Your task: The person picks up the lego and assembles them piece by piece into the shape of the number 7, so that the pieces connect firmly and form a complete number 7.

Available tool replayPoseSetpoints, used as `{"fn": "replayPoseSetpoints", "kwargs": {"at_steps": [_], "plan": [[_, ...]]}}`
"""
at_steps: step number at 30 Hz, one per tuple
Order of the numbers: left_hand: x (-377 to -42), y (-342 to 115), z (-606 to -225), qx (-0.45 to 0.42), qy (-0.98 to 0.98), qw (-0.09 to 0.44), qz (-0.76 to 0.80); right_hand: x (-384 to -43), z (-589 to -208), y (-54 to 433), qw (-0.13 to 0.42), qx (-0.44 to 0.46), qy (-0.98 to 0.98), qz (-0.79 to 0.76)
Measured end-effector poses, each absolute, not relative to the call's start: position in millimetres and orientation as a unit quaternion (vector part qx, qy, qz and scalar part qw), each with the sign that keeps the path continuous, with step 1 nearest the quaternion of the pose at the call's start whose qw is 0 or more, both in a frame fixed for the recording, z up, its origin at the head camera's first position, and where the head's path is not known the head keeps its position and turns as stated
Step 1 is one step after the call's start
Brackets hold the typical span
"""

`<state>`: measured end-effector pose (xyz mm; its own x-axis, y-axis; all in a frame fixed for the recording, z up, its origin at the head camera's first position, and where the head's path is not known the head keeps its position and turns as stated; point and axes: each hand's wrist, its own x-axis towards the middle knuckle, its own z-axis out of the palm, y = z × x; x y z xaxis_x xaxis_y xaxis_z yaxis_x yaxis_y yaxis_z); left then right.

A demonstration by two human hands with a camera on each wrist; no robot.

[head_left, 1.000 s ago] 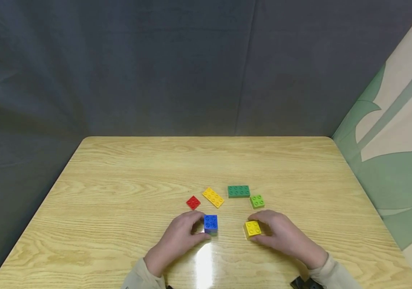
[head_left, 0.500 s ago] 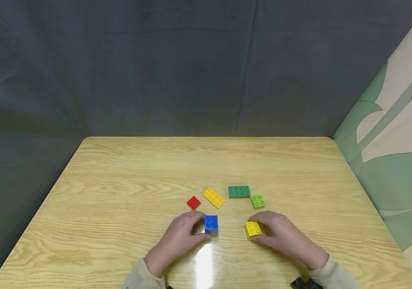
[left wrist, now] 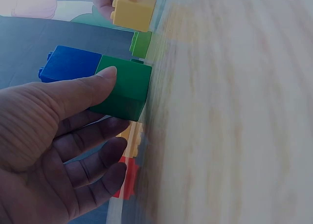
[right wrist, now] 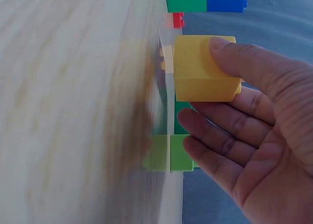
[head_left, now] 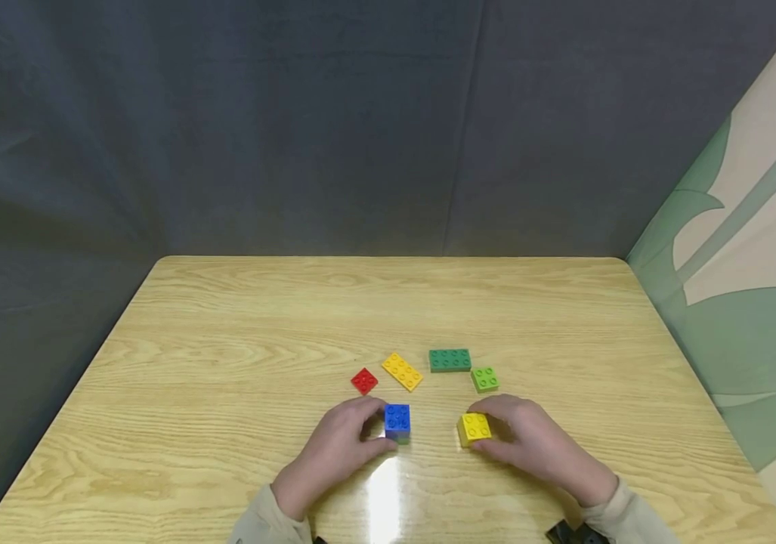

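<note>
My left hand (head_left: 375, 429) grips a blue brick (head_left: 397, 420) stacked on a green brick (left wrist: 124, 87), which stands on the wooden table (head_left: 238, 340). In the left wrist view the thumb (left wrist: 93, 84) lies on the green brick and the fingers curl behind the stack. My right hand (head_left: 499, 432) pinches a yellow square brick (head_left: 474, 428) just to the right. The right wrist view shows the thumb (right wrist: 244, 57) on the yellow brick (right wrist: 201, 75) and the fingers (right wrist: 215, 131) on its far side, close to the tabletop.
Beyond the hands lie a flat red square plate (head_left: 363, 381), a long yellow plate (head_left: 401, 372), a dark green brick (head_left: 449, 360) and a light green square brick (head_left: 484, 378). A dark curtain hangs behind the table, and a patterned wall stands on the right.
My right hand has shifted the yellow brick very slightly to the left. The left hand and its stack have stayed put.
</note>
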<state>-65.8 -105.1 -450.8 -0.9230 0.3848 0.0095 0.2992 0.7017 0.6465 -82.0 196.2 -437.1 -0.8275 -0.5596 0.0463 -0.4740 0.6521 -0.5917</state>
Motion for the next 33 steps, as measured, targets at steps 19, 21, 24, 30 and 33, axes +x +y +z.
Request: {"fn": "replayPoseSetpoints", "kwargs": {"at_steps": [19,21,24,30,33], "plan": [[-66.2,-105.7,-452.4,0.190,0.917,0.057,0.346,-81.1,-430.4,192.1,0.041,-0.303,0.896,-0.321],[-66.0,-105.9,-452.6,0.190,0.917,0.057,0.346,-81.5,-429.6,190.8,0.035,-0.305,0.896,-0.321],[-65.7,-106.1,-452.9,0.190,0.917,0.058,0.346,-81.6,-427.8,188.4,0.030,-0.300,0.899,-0.319],[-66.1,-105.8,-453.0,0.191,0.917,0.057,0.346,-81.0,-421.9,185.5,0.031,-0.299,0.900,-0.315],[-66.3,-105.4,-453.0,0.192,0.916,0.057,0.347,-80.7,-419.3,183.9,0.025,-0.307,0.897,-0.316]]}}
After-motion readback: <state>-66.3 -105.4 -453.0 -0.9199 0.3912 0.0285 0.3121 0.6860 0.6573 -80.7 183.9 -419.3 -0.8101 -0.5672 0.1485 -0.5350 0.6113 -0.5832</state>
